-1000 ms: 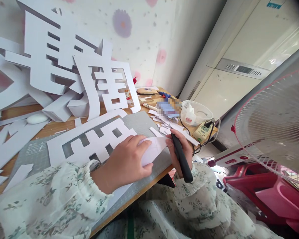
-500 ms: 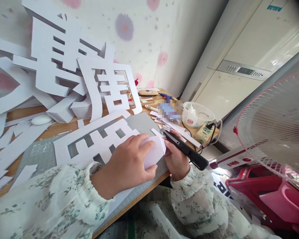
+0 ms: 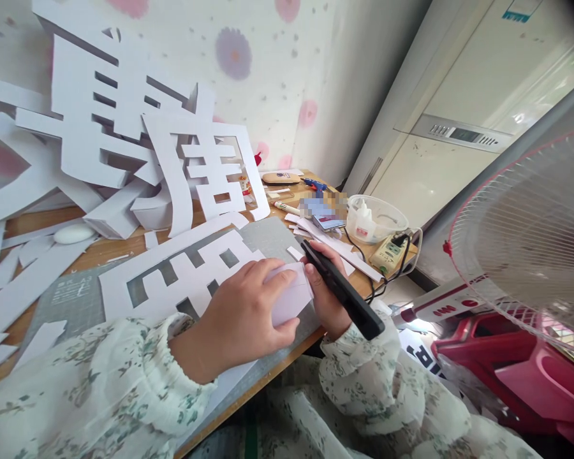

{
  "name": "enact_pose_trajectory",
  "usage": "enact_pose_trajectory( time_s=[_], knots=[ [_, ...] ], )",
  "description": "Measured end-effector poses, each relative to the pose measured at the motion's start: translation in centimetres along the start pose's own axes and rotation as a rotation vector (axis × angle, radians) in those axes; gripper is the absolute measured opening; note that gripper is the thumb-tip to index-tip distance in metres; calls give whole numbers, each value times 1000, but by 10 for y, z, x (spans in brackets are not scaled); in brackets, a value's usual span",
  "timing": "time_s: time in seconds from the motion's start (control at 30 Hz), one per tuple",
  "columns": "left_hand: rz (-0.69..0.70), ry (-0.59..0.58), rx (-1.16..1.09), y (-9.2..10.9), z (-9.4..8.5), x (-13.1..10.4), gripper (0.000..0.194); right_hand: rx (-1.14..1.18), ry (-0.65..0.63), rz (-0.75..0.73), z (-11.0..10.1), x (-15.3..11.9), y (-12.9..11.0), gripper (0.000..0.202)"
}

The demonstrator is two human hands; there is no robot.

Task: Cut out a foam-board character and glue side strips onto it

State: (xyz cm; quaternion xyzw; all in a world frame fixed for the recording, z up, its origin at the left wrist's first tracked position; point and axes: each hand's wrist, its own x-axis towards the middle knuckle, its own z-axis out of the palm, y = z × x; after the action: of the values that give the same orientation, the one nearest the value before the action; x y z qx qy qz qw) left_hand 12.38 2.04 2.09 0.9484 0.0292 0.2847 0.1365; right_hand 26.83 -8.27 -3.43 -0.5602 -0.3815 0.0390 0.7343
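A small white foam piece [image 3: 289,296] is gripped by my left hand [image 3: 242,315], its fingers wrapped over the top and the thumb along the near side. My right hand [image 3: 330,293] is closed on a black utility knife [image 3: 344,290], whose front end lies by the right edge of the white piece; the blade cannot be made out. Beneath and beyond my left hand, a flat white cut-out character [image 3: 172,274] rests on the grey cutting mat [image 3: 71,296].
Large white cut-out characters [image 3: 76,127] lean against the wall. White strips [image 3: 325,237], a clear bowl [image 3: 395,220] with a glue bottle [image 3: 363,223], a phone [image 3: 328,221] and a power strip [image 3: 387,255] lie on the right. A fan [image 3: 530,236] stands off the table.
The black knife has turned in my right hand and its rear end has moved left and down. The view has shifted slightly. My left hand keeps its grip on the white piece.
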Motion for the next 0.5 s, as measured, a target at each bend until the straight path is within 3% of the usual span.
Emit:
enact_pose_trajectory(
  time_s=[0.2, 0.5],
  knots=[
    [-2, 13, 40, -1, 2, -1, 47, -165, 127, -81, 10, -4, -6, 25],
    [-24, -13, 70, -5, 3, -1, 46, -172, 259, -87, 14, -5, 5, 23]
  ],
)
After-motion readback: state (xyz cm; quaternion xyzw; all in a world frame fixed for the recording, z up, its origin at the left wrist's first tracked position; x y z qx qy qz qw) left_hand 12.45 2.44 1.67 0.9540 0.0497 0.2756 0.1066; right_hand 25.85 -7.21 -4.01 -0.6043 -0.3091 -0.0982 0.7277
